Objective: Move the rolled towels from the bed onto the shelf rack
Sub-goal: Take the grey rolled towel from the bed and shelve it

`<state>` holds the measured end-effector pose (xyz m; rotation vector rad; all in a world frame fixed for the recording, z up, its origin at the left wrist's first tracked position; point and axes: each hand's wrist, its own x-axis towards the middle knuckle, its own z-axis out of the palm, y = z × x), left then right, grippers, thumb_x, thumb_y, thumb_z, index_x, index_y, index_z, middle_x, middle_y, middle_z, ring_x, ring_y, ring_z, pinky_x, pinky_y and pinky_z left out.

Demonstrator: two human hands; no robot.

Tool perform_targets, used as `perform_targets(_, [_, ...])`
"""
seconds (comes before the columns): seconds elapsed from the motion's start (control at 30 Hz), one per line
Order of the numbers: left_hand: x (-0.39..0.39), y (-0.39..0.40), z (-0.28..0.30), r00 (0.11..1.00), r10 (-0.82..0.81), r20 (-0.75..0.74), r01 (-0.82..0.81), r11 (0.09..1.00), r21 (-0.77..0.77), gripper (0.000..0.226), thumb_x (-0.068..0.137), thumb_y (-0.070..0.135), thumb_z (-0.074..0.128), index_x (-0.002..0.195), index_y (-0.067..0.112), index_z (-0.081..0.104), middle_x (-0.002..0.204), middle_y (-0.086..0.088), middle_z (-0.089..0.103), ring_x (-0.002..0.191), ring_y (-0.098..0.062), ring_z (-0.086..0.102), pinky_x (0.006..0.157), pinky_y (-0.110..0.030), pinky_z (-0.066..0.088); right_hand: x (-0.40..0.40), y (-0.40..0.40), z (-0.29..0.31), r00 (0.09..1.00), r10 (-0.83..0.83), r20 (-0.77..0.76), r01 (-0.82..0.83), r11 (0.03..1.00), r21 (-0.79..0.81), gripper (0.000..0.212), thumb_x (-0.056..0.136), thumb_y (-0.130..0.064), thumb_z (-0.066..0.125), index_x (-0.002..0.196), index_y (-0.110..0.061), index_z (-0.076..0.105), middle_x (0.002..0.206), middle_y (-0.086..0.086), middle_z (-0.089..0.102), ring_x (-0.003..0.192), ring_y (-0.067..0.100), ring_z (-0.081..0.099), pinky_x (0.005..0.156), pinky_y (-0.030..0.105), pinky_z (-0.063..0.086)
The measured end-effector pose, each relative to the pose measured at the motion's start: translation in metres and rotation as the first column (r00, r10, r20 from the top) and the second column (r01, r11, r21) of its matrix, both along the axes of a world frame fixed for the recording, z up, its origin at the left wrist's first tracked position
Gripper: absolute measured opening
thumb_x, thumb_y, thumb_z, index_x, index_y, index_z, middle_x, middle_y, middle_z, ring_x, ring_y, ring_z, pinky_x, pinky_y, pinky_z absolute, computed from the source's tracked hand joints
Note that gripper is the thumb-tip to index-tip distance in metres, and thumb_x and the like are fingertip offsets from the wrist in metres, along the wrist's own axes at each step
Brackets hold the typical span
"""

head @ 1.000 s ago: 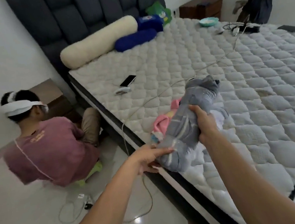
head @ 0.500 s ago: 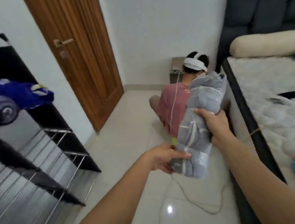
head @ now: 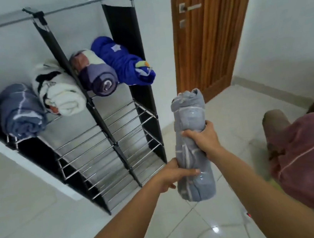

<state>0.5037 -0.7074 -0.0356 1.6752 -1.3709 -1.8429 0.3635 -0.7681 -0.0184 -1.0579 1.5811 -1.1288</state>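
Observation:
I hold a grey rolled towel point(head: 189, 118) with pale stripes upright in front of me. My right hand point(head: 204, 139) grips its middle and my left hand point(head: 175, 174) clasps its lower part. To the left stands the black shelf rack point(head: 132, 47) with metal bar shelves. On its upper shelf lie several rolled towels: a blue-grey one point(head: 20, 112), a white one point(head: 59, 90), a purple one point(head: 95, 75) and a deep blue one point(head: 121, 61). The lower bar shelves point(head: 99, 145) are bare. The bed is out of view.
A closed wooden door point(head: 210, 30) stands behind the towel. A person in a pink top point(head: 309, 162) sits on the floor at the right, close to my right arm. White tiled floor point(head: 23, 208) spreads below the rack.
My view has swung left from the bed to the rack and door. The grey towel has come along in both hands and now stands nearer the rack.

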Motion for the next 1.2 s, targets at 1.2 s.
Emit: perform_targets(1.2, [0.173, -0.369, -0.135, 0.679, 0.707, -0.199, -0.695, 0.706, 0.138, 0.058, 0.074, 0.028, 0.074, 0.128, 0.026, 0.052, 0.101, -0.013, 0.070, 0.083, -0.026, 0.069, 0.055, -0.027, 0.052, 0.208, -0.389, -0.128, 0.750, 0.622, -0.222, -0.569, 0.780, 0.260, 0.063, 0.091, -0.042, 0.062, 0.143, -0.013, 0.043, 0.141, 0.010, 0.051, 0.131, 0.031, 0.047, 0.106, 0.036, 0.036])
